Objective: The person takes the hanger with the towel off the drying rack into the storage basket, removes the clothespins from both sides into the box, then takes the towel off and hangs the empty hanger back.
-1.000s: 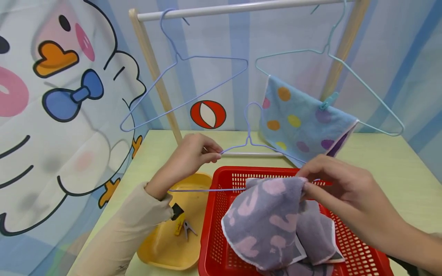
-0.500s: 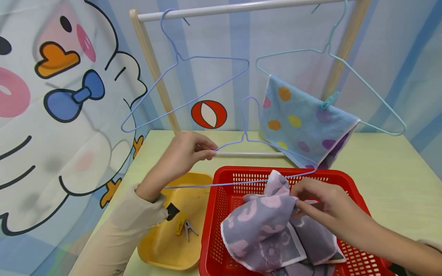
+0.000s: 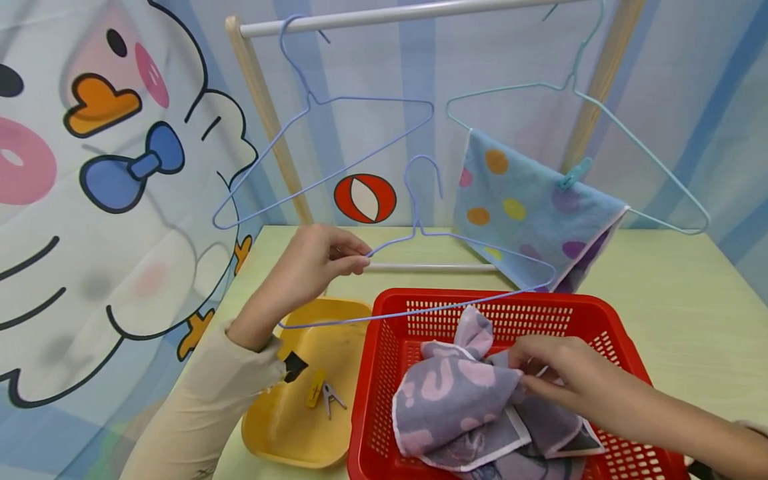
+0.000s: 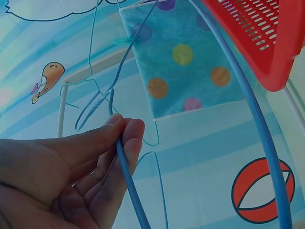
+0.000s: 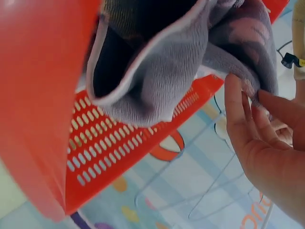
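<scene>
A periwinkle wire hanger (image 3: 417,225) is raised over the front of the table, hook upward. My left hand (image 3: 312,273) pinches its left shoulder between thumb and fingers; the left wrist view shows the blue wire (image 4: 256,117) passing through that grip. Inside the red basket (image 3: 618,327), a grey towel with pink patches (image 3: 450,400) lies bunched up. At the towel's edge, my right hand (image 3: 570,373) pinches the cloth between thumb and forefinger. In the right wrist view the grey cloth (image 5: 167,76) droops in folds beside the fingers.
A yellow tray (image 3: 288,440) left of the basket holds a yellow clothespin (image 3: 315,389) and a grey clothespin (image 3: 329,398). Behind stands a rack with a white rail (image 3: 384,20). From it hang another periwinkle hanger (image 3: 372,100) and a mint hanger (image 3: 645,147) bearing a clipped dotted towel (image 3: 528,207).
The held hanger has shifted left and risen slightly, away from the towel. My right hand has lowered the towel's edge toward the basket, still pinching it.
</scene>
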### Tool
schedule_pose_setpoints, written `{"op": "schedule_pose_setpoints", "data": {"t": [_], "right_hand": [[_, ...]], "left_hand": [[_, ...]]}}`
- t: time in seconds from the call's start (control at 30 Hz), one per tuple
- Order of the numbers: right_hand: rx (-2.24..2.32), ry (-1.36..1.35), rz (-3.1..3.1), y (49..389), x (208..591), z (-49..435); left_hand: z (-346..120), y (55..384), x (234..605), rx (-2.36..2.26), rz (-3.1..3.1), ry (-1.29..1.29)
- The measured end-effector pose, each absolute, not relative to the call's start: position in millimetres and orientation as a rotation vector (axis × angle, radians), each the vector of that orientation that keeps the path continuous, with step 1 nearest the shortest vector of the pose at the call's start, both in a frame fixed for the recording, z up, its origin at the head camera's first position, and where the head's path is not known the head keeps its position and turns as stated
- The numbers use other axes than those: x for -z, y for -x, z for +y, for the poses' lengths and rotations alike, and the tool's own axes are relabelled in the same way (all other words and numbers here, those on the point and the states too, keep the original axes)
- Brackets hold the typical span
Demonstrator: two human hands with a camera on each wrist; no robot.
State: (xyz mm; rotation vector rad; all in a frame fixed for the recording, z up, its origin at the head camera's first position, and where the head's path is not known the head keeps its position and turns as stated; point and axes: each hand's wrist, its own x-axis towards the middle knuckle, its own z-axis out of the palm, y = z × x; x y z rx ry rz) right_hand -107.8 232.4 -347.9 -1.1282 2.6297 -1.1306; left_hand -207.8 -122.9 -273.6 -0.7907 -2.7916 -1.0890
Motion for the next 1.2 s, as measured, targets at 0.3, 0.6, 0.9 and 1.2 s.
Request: {"op": "schedule_pose_setpoints", "data": {"t": [0.3,0.6,0.9,1.2], "right_hand": [[1.039,0.942,2.788,113.5,337.5,262.7],[0.886,0.609,3.043,115.4,344.5,302.2],[0.871,0.350,3.074,119.2,353.9,330.8],[1.125,0.253,2.998,150.9,368.8,376.9]], "left_hand": [[-127.2,211.8,272.3,1.090,-2.796,0.782],[-133.2,212.6,272.0,1.109,-2.780,0.757],[-144.5,210.5,269.4,1.089,-2.794,0.667],[-145.7,213.3,259.9,1.048,-2.793,0.592]]}}
